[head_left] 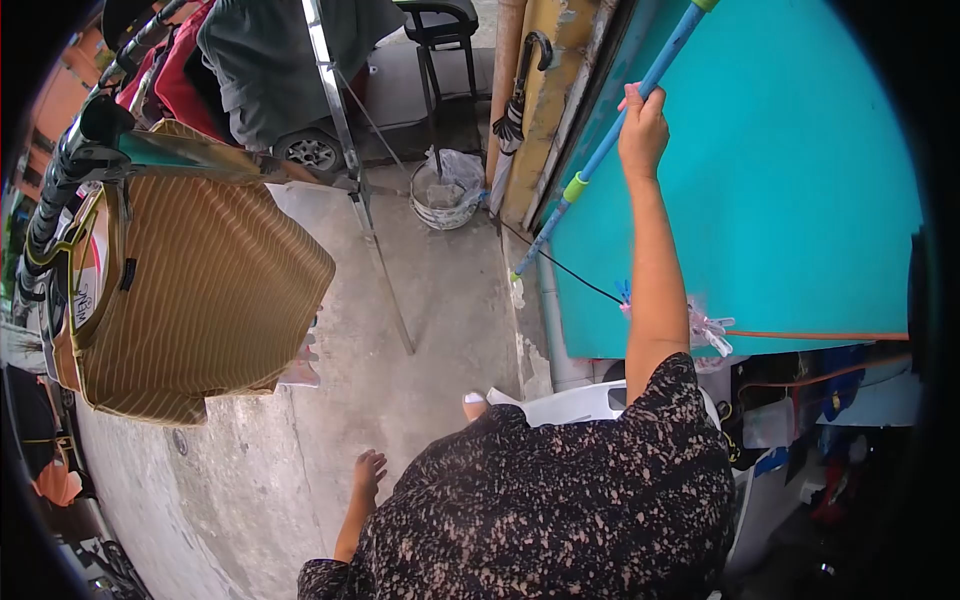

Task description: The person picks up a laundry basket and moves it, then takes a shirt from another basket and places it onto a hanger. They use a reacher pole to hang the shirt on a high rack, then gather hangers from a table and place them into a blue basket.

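Head view shows a worn concrete floor (380,400), stained and cracked, in a narrow space with a teal panel (760,180) on the right. One blue pole (640,90) with three light-green bands slants in front of the panel, its lower end near the floor's right edge; whether it touches is unclear. The right hand (643,135) has a closed grip, fingers wrapped around the pole's upper part. The left hand (369,470) hangs low over the floor, its grip loosely open, fingers slightly bent. On the left hangs one brown striped shirt (210,290). Farther off are one bucket (442,208), one hook-handled umbrella (510,120) and one black chair (443,32).
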Available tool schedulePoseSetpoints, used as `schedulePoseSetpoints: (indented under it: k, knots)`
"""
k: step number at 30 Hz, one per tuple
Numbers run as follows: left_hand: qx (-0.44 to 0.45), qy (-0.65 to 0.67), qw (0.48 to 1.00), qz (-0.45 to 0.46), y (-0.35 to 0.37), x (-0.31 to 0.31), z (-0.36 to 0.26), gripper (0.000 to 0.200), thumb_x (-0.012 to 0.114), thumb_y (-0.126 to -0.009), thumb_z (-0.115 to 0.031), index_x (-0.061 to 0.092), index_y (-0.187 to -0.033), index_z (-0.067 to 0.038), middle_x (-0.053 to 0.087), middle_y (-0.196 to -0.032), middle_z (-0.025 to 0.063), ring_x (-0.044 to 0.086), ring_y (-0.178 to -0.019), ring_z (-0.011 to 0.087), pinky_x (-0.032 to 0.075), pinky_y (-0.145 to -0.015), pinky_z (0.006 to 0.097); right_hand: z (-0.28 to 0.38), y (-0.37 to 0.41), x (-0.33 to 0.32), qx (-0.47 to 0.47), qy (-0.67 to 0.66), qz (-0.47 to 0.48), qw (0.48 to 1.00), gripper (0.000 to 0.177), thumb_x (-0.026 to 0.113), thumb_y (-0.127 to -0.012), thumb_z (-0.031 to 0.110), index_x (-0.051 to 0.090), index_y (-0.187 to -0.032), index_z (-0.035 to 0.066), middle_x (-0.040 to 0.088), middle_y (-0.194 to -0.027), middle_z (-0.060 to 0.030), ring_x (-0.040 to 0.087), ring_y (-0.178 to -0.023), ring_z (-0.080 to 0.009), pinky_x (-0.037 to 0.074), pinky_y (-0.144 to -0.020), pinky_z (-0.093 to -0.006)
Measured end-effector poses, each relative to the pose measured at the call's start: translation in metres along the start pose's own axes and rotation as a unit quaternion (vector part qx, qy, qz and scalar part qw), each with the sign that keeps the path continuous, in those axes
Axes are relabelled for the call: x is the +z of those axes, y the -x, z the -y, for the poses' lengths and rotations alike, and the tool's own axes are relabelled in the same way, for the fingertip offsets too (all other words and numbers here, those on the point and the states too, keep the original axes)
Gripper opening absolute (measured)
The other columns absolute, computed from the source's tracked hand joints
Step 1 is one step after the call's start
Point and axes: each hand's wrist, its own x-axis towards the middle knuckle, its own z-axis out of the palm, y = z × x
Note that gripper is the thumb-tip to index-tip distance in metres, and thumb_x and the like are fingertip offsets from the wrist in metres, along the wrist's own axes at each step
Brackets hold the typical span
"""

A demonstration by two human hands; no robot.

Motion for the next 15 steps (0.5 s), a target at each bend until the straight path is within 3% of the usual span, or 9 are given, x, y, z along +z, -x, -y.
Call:
schedulePoseSetpoints:
  k: [5, 6, 9, 10, 11, 15]
  knots:
    - [0.082, -0.011, 0.996, 0.023, -0.005, 0.025, -0.038, 0.038, 0.045, -0.081, -0.021, 0.041, -0.117, -0.008, 0.056, -0.104, 0.0097, 0.053, -0.096, 0.0205, 0.042, -0.075, 0.0351, 0.053, -0.036, -0.045, -0.024, -0.067, -0.078, 0.994, 0.024, 0.044, -0.088, 0.03, 0.047, -0.09, 0.006, 0.058, -0.069, -0.0003, 0.046, -0.052, -0.0114, 0.037, -0.049, -0.027]
    - [0.1, -0.011, 0.994, 0.031, -0.004, 0.029, -0.046, 0.039, 0.046, -0.08, -0.022, 0.041, -0.116, -0.008, 0.056, -0.104, 0.0099, 0.053, -0.096, 0.0207, 0.042, -0.076, 0.035, 0.06, -0.043, -0.057, -0.032, -0.062, -0.091, 0.993, 0.021, 0.045, -0.088, 0.028, 0.046, -0.087, 0.007, 0.059, -0.065, 0.0008, 0.052, -0.053, -0.0156, 0.04, -0.051, -0.0295]
    - [0.132, -0.016, 0.99, 0.04, 0.004, 0.033, -0.055, 0.039, 0.047, -0.079, -0.022, 0.042, -0.115, -0.008, 0.056, -0.104, 0.0106, 0.053, -0.096, 0.0212, 0.042, -0.076, 0.035, 0.083, -0.061, -0.097, -0.053, -0.068, -0.122, 0.989, 0.023, 0.045, -0.088, 0.029, 0.045, -0.089, 0.005, 0.059, -0.068, 0.0003, 0.048, -0.054, -0.0129, 0.04, -0.054, -0.0283]
    - [0.145, -0.005, 0.988, 0.053, 0.003, 0.03, -0.048, 0.038, 0.047, -0.079, -0.021, 0.042, -0.114, -0.008, 0.056, -0.104, 0.0113, 0.053, -0.096, 0.0215, 0.042, -0.077, 0.0356, 0.095, -0.064, -0.109, -0.052, -0.086, -0.137, 0.986, 0.023, 0.046, -0.088, 0.028, 0.045, -0.088, 0.005, 0.059, -0.069, -0.001, 0.043, -0.05, -0.01, 0.036, -0.048, -0.0242]
    - [0.121, -0.011, 0.991, 0.052, 0.001, 0.025, -0.038, 0.038, 0.047, -0.079, -0.021, 0.042, -0.114, -0.008, 0.056, -0.104, 0.0112, 0.053, -0.096, 0.0216, 0.042, -0.077, 0.0357, 0.105, -0.066, -0.121, -0.052, -0.104, -0.154, 0.981, 0.023, 0.047, -0.087, 0.027, 0.046, -0.087, 0.004, 0.059, -0.071, -0.0022, 0.038, -0.046, -0.0071, 0.033, -0.043, -0.0202]
    - [0.03, -0.044, 0.997, 0.051, -0.017, 0.004, 0.01, 0.038, 0.048, -0.079, -0.021, 0.042, -0.115, -0.009, 0.056, -0.103, 0.0099, 0.054, -0.095, 0.0214, 0.042, -0.073, 0.0354, 0.121, -0.083, -0.153, -0.087, -0.105, -0.18, 0.974, 0.024, 0.047, -0.087, 0.028, 0.045, -0.085, 0.004, 0.06, -0.071, -0.0013, 0.039, -0.046, -0.007, 0.034, -0.044, -0.0207]
